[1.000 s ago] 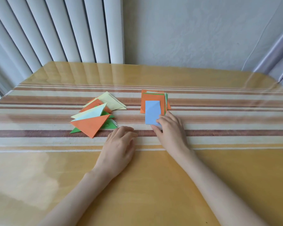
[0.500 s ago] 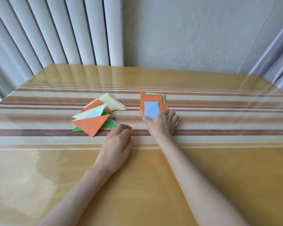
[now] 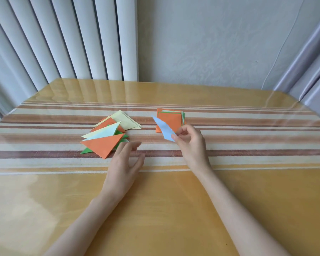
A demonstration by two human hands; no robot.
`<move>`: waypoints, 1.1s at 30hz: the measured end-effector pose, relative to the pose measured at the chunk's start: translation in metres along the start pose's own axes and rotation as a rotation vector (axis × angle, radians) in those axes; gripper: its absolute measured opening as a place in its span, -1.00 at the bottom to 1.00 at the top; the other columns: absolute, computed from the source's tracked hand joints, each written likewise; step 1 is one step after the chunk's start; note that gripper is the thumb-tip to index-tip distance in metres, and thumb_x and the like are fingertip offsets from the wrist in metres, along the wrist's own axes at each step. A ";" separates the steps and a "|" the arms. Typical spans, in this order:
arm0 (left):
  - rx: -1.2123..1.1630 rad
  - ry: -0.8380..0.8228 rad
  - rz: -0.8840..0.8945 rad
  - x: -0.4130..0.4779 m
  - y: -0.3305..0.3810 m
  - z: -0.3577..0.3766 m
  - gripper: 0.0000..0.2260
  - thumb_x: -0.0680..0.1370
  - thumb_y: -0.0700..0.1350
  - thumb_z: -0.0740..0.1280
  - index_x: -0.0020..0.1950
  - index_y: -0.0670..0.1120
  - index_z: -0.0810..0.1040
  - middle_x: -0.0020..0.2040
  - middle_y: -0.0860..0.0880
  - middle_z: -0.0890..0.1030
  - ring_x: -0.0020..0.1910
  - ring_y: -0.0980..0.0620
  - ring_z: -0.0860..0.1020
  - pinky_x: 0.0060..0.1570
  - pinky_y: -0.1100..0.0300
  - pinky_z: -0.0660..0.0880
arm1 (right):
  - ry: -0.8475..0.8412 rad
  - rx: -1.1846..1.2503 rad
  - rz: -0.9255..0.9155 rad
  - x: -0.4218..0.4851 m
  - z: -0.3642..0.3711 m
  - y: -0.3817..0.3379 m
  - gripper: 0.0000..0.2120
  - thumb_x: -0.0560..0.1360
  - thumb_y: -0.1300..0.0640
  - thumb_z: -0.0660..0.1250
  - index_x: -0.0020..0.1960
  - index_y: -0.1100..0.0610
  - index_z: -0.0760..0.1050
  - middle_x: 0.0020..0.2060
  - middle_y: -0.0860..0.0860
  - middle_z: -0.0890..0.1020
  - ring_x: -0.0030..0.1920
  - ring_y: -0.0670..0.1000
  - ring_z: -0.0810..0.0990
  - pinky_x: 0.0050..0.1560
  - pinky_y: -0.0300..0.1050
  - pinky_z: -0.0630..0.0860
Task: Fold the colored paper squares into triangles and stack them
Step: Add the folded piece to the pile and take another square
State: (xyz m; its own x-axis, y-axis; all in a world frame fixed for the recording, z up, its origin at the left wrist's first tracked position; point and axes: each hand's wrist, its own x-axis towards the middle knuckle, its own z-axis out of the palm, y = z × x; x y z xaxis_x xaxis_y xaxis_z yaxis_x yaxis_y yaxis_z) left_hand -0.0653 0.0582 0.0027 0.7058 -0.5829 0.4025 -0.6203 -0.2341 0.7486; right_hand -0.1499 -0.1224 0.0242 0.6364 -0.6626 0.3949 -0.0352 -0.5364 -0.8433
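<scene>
My right hand [image 3: 189, 143] pinches the near corner of a light blue paper square [image 3: 163, 128], lifted off the table and tilted so it looks narrow. Just behind it lies the stack of unfolded squares [image 3: 171, 120] with an orange sheet on top and green edges showing. To the left sits a loose pile of folded triangles [image 3: 107, 136] in orange, pale yellow, light blue and green; an orange triangle [image 3: 104, 145] is the front one. My left hand [image 3: 125, 161] hovers with relaxed fingers just right of that pile, holding nothing.
The table [image 3: 155, 209] is glossy yellow wood with a striped cloth band [image 3: 248, 141] under a clear cover. White vertical blinds [image 3: 63, 43] and a grey wall stand behind the far edge; a curtain [image 3: 314, 71] hangs at the right.
My right hand has lifted the blue square off the stack and pulled it toward me, pinched by a corner. My left hand has risen slightly and spread its fingers.
</scene>
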 end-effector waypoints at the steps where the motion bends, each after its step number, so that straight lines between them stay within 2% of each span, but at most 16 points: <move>1: -0.025 0.011 0.006 -0.001 0.002 0.000 -0.67 0.52 -0.15 0.41 0.26 -0.04 0.46 0.11 0.11 0.45 0.11 0.33 0.44 0.07 0.57 0.27 | -0.048 -0.021 -0.112 -0.004 -0.005 -0.002 -0.81 0.42 0.32 0.43 -0.20 0.08 0.46 -0.19 -0.06 0.60 -0.05 -0.06 0.47 -0.01 -0.31 0.34; 3: -0.048 0.010 0.082 -0.004 0.006 -0.002 -0.58 0.50 -0.13 0.44 0.31 0.01 0.40 0.18 0.11 0.40 0.14 0.33 0.42 0.13 0.55 0.25 | -0.158 -0.063 -0.320 -0.014 -0.011 -0.001 -0.81 0.39 0.34 0.42 -0.19 0.10 0.48 -0.12 -0.06 0.61 0.01 -0.03 0.43 0.06 -0.27 0.33; 6: -0.023 -0.071 0.232 -0.006 0.006 -0.004 -0.69 0.44 -0.21 0.39 0.17 -0.02 0.54 0.22 0.02 0.43 0.21 0.37 0.38 0.19 0.47 0.29 | -0.280 -0.156 -0.432 -0.027 -0.014 0.009 -0.78 0.38 0.29 0.37 -0.16 0.00 0.43 -0.05 -0.06 0.57 0.04 -0.04 0.38 0.09 -0.22 0.36; 8: 0.020 -0.144 0.297 -0.008 0.002 -0.005 -0.81 0.45 -0.21 0.35 0.03 -0.01 0.58 0.21 0.03 0.48 0.23 0.27 0.43 0.21 0.27 0.37 | -0.298 -0.266 -0.456 -0.031 -0.016 0.018 -0.73 0.37 0.31 0.34 -0.15 -0.04 0.39 -0.05 -0.04 0.57 0.04 -0.02 0.37 0.10 -0.15 0.33; 10: 0.155 -0.216 0.404 -0.009 -0.004 -0.004 -0.89 0.49 -0.14 0.30 -0.02 -0.02 0.56 0.20 0.03 0.54 0.22 0.11 0.47 0.19 0.14 0.36 | -0.298 -0.382 -0.503 -0.035 -0.018 0.026 -0.75 0.37 0.35 0.33 -0.15 0.01 0.43 -0.07 -0.04 0.57 0.03 0.01 0.37 0.09 -0.11 0.31; 12: 0.279 -0.295 0.518 -0.011 -0.007 -0.002 -0.84 0.52 -0.09 0.23 -0.04 -0.08 0.59 0.13 0.01 0.60 0.11 0.02 0.53 0.15 0.16 0.36 | -0.293 -0.470 -0.549 -0.038 -0.021 0.031 -0.80 0.37 0.40 0.31 -0.18 0.11 0.52 -0.10 -0.03 0.59 0.01 0.01 0.38 0.06 -0.07 0.33; 15: 0.374 -0.337 0.617 -0.015 -0.005 -0.001 -0.68 0.61 0.01 0.13 -0.04 -0.11 0.63 0.00 0.02 0.65 -0.09 0.00 0.59 -0.01 0.20 0.42 | -0.308 -0.465 -0.519 -0.046 -0.026 0.025 -0.69 0.31 0.44 0.17 -0.15 0.16 0.58 -0.11 -0.03 0.62 0.01 0.02 0.41 0.04 -0.06 0.38; 17: 0.418 -0.339 0.620 -0.017 -0.003 -0.001 -0.62 0.63 0.05 0.08 -0.04 -0.08 0.66 -0.03 0.04 0.64 -0.12 0.01 0.58 -0.10 0.19 0.47 | -0.379 -0.347 -0.413 -0.056 -0.034 0.010 -0.66 0.33 0.32 0.08 -0.08 0.16 0.59 -0.13 -0.06 0.61 -0.01 0.01 0.44 0.05 -0.10 0.39; 19: 0.448 -0.344 0.610 -0.018 -0.001 -0.001 -0.67 0.59 0.03 0.14 -0.06 -0.06 0.67 -0.08 0.03 0.63 -0.17 -0.01 0.58 -0.18 0.17 0.49 | -0.478 -0.238 -0.319 -0.070 -0.044 -0.002 -0.69 0.41 0.13 0.09 -0.04 0.14 0.58 -0.13 -0.13 0.59 -0.03 -0.06 0.45 0.08 -0.17 0.34; 21: 0.464 -0.343 0.612 -0.018 0.001 0.000 -0.70 0.56 0.01 0.17 -0.08 -0.07 0.67 -0.14 0.01 0.61 -0.24 -0.05 0.57 -0.26 0.18 0.51 | -0.501 -0.321 -0.337 -0.084 -0.044 -0.007 -0.66 0.50 -0.11 0.15 -0.03 0.10 0.57 -0.13 -0.17 0.58 -0.05 -0.10 0.45 0.06 -0.18 0.32; 23: 0.474 -0.339 0.622 -0.018 0.001 0.000 -0.70 0.56 0.01 0.18 -0.08 -0.08 0.67 -0.16 0.00 0.60 -0.27 -0.05 0.56 -0.27 0.17 0.49 | -0.402 -0.516 -0.438 -0.091 -0.036 -0.004 -0.54 0.48 -0.29 0.18 -0.08 0.10 0.57 -0.17 -0.12 0.58 -0.10 -0.06 0.44 -0.01 -0.16 0.33; 25: 0.475 -0.322 0.638 -0.018 0.000 -0.001 -0.70 0.55 0.01 0.19 -0.08 -0.08 0.67 -0.16 -0.01 0.59 -0.26 -0.05 0.56 -0.21 0.14 0.44 | -0.312 -0.594 -0.501 -0.092 -0.026 0.001 -0.55 0.47 -0.27 0.21 -0.13 0.12 0.57 -0.22 -0.07 0.56 -0.14 -0.03 0.43 -0.07 -0.14 0.34; 28: 0.442 -0.323 0.612 -0.018 0.002 0.000 -0.70 0.56 0.03 0.20 -0.10 -0.10 0.66 -0.18 -0.01 0.58 -0.25 -0.03 0.54 -0.15 0.19 0.37 | -0.280 -0.584 -0.548 -0.093 -0.022 0.005 -0.67 0.51 -0.11 0.23 -0.19 0.12 0.56 -0.26 -0.04 0.53 -0.17 0.02 0.45 -0.14 -0.07 0.40; 31: 0.345 -0.362 0.517 -0.018 -0.001 0.000 -0.70 0.54 0.09 0.23 -0.05 -0.08 0.65 -0.14 0.02 0.57 -0.17 0.04 0.49 -0.07 0.19 0.39 | -0.258 -0.589 -0.577 -0.092 -0.024 0.010 -0.74 0.51 0.01 0.25 -0.24 0.14 0.55 -0.26 -0.03 0.53 -0.18 0.05 0.46 -0.17 -0.04 0.43; 33: 0.263 -0.374 0.413 -0.016 -0.006 -0.002 -0.69 0.52 0.13 0.24 0.00 -0.05 0.64 -0.07 0.04 0.54 -0.11 0.04 0.49 -0.02 0.11 0.44 | -0.234 -0.570 -0.517 -0.089 -0.026 0.014 -0.75 0.49 0.02 0.25 -0.23 0.14 0.57 -0.26 -0.03 0.53 -0.16 0.03 0.43 -0.14 -0.04 0.41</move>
State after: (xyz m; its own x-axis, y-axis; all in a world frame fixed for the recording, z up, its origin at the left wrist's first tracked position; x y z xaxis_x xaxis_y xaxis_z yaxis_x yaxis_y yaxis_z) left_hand -0.0724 0.0706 -0.0076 0.2507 -0.8888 0.3837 -0.9141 -0.0868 0.3962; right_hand -0.2266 -0.0842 -0.0130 0.8224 -0.1646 0.5446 -0.0398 -0.9715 -0.2335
